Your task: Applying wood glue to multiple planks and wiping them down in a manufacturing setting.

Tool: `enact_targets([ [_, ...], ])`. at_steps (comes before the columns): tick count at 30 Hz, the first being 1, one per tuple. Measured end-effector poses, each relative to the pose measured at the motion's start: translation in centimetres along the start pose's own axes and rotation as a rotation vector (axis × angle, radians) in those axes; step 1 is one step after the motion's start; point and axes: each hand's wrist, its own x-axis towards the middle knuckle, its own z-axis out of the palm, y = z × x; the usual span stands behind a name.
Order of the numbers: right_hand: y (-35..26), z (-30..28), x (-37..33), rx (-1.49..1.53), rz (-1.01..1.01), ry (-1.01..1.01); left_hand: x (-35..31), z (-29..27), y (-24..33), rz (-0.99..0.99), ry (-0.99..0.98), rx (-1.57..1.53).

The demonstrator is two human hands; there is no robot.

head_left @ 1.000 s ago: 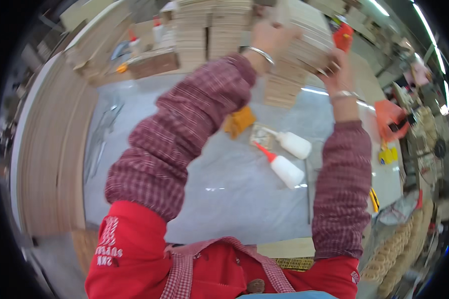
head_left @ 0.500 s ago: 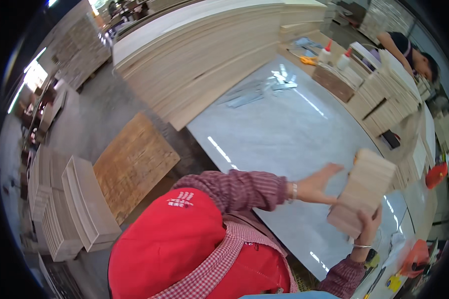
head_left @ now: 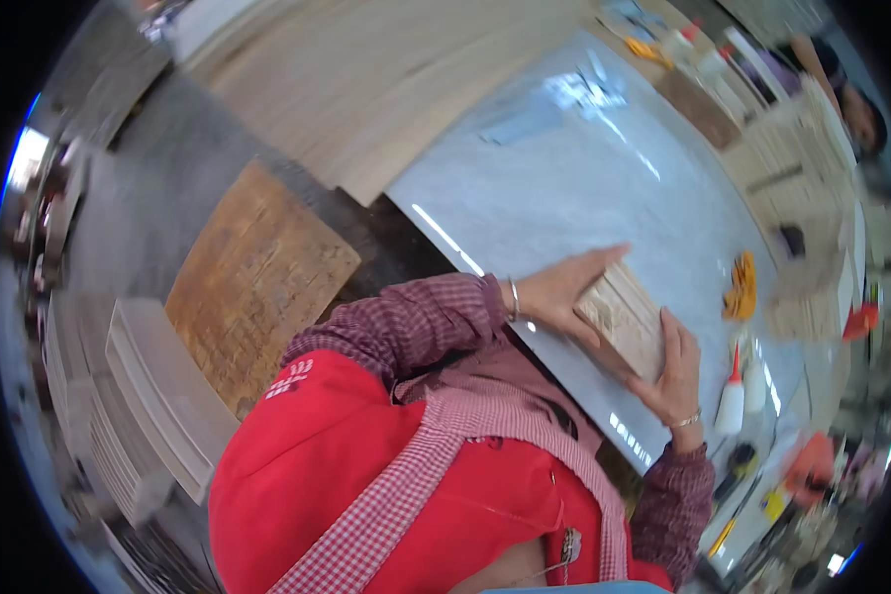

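Our stack of thin pale wooden boards (head_left: 626,319) lies on the smooth grey bench (head_left: 604,198), long axis running from 10 to 4 o'clock. Our left hand (head_left: 562,292) fingers clasp its 10 o'clock end; our right hand (head_left: 675,371) fingers grip its 4 o'clock end

Two white glue bottles (head_left: 733,401); one stack of wooden pieces (head_left: 626,319); one orange cloth (head_left: 741,285).
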Motion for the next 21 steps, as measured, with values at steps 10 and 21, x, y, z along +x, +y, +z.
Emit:
enact_targets([
  [10, 4.6, 3.7, -7.0, 0.966, 0.581, 0.579, 0.0, 1.5, -0.8, -0.115, -0.028, -0.111],
  [21, 1.7, 6.4, -5.5, 1.551, 0.5, 0.772, 1.0, 2.0, -1.2, -0.038, -0.083, -0.001],
])
